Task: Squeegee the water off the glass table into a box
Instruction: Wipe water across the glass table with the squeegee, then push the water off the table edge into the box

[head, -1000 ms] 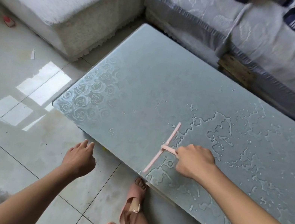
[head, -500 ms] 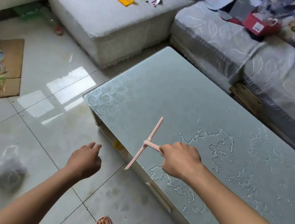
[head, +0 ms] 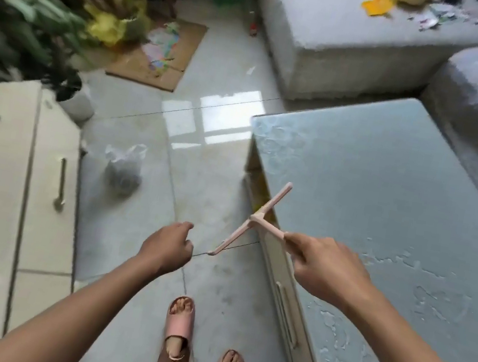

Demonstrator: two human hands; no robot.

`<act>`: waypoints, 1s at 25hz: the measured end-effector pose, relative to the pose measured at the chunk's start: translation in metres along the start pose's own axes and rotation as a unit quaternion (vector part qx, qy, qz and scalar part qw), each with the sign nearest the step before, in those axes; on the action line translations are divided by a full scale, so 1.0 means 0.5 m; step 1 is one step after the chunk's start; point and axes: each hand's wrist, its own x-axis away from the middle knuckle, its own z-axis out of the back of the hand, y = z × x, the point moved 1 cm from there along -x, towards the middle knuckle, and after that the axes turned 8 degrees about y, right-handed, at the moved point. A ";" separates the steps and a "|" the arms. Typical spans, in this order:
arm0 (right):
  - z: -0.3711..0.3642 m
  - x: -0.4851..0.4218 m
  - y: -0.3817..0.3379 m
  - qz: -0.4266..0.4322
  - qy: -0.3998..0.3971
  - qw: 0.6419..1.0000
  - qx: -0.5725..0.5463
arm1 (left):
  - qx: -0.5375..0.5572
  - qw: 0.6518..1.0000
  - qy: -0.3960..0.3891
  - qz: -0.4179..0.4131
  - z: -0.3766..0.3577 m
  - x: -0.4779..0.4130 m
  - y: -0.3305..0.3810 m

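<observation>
Our right hand is clamped around the handle of the pink squeegee, fingers wrapped tight on the stem. Our left hand hangs over the floor with its fingers loosely curled, holding nothing.

The squeegee sits at the near-left edge of the glass counter, and it looks lifted rather than pressed down. Its blade runs on a diagonal, with the far end over the glass and the near end out past the edge, above the floor tiles.

The water lies to the right of the blade, spread in thin patches beside and behind our right hand and on down the near end of the counter. So the blade is on the wrong side of the wet patch for a pull (it would have to travel right across the glass, over the water, before it could drag anything back).

The right hand is the nearer one to the water, and it already has the tool. We cannot pick out any box at the counter's edge; only flat cardboard shows, well apart on the floor.
</observation>
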 end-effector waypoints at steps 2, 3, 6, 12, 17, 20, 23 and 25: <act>-0.018 -0.005 -0.057 0.042 -0.008 0.999 0.004 | 0.025 0.998 0.010 0.048 -0.006 0.045 -0.067; -0.026 -0.008 -0.087 0.062 -0.010 0.998 0.010 | 0.036 0.996 0.012 0.076 -0.008 0.070 -0.104; -0.054 -0.015 -0.196 0.127 -0.020 0.991 0.031 | 0.072 0.983 0.037 0.163 -0.012 0.147 -0.231; -0.119 -0.011 -0.414 0.226 -0.044 0.971 0.058 | 0.163 0.938 0.056 0.302 -0.048 0.290 -0.449; -0.214 0.029 -0.670 0.308 -0.083 0.945 0.078 | 0.192 0.891 0.105 0.399 -0.079 0.466 -0.685; -0.260 0.063 -0.811 0.358 -0.111 0.923 0.083 | 0.192 0.850 0.165 0.462 -0.087 0.579 -0.810; -0.297 0.097 -0.932 0.403 -0.129 0.903 0.076 | 0.181 0.819 0.198 0.507 -0.110 0.684 -0.912; -0.318 0.115 -0.995 0.424 -0.145 0.891 0.069 | 0.175 0.807 0.197 0.528 -0.138 0.742 -0.964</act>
